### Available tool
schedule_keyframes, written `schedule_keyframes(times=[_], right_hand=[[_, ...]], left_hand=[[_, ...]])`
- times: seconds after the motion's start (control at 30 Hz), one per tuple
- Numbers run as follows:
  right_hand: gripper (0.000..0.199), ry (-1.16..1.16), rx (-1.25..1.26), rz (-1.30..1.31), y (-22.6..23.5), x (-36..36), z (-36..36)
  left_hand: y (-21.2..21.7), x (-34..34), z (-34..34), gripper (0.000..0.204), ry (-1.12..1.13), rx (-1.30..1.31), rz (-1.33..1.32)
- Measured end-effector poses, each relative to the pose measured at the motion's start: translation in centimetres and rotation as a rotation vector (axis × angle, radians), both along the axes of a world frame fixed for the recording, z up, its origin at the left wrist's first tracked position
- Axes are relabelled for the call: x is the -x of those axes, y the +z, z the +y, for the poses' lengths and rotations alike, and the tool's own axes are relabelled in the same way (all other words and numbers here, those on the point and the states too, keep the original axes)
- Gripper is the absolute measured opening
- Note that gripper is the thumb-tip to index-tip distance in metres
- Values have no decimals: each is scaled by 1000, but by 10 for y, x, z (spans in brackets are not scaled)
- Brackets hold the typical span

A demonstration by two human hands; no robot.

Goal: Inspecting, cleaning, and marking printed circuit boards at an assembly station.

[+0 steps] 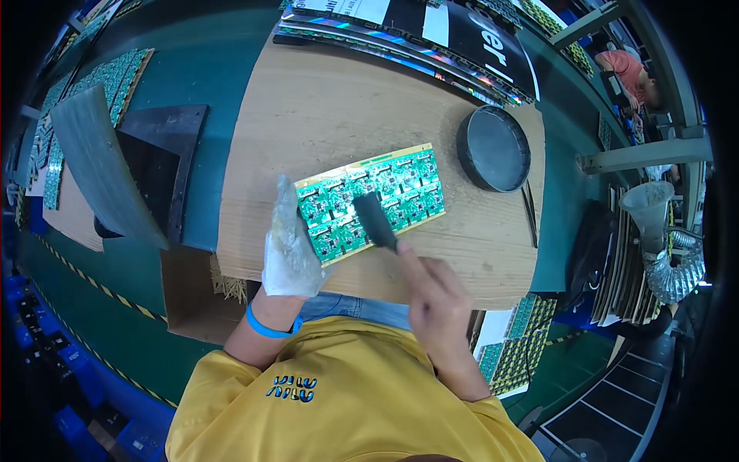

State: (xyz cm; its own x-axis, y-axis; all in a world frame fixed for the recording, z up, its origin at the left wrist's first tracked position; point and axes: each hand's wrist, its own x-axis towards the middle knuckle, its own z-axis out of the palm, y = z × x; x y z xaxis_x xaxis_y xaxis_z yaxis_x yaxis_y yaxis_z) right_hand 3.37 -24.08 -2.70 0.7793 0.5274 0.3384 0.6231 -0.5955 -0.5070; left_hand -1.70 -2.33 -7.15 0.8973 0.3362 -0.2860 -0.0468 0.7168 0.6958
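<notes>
A green circuit board panel (pixel 412 181) with yellowish edge strips is tilted above the cardboard-covered worktop (pixel 308 108). My left hand (pixel 289 250), in a white glove with a blue band at the wrist, grips the panel by its left end. Bare and to the right, my right hand (pixel 435 296) is closed round the handle of a black brush (pixel 375 219). The brush head lies over the middle of the panel and hides a few of its parts. Whether the bristles touch the surface, I cannot tell.
A round dark dish (pixel 494 150) stands at the right, with tweezers (pixel 530 214) beside it. Stacked panels and black boards (pixel 462 38) line the back. At left is a curved translucent sheet (pixel 104 162); at far right, a flexible metal duct (pixel 681 266). Another person (pixel 627 73) sits beyond.
</notes>
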Motion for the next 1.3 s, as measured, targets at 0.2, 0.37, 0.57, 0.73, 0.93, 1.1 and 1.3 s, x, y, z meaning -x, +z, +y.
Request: schedule_keyframes(times=[0.2, 0.37, 0.57, 0.73, 0.93, 1.1, 1.3], right_hand=[[57, -63, 34, 84, 14, 0, 8], [60, 97, -90, 137, 12, -3, 37], [58, 93, -12, 8, 19, -4, 30], [53, 7, 6, 65, 10, -20, 25], [40, -114, 33, -182, -2, -55, -65], [34, -144, 93, 7, 9, -63, -77], [37, -112, -382, 233, 19, -50, -5]], left_hand=[[20, -6, 2, 72, 19, 301, -35], [30, -12, -1, 78, -9, 269, -81], [31, -13, -4, 81, 17, 143, -61], [30, -8, 1, 78, -53, 273, -153], [30, -10, -2, 75, -56, 276, -171], [31, 0, -2, 75, 74, 297, -177], [22, 24, -10, 73, -12, 555, -315]])
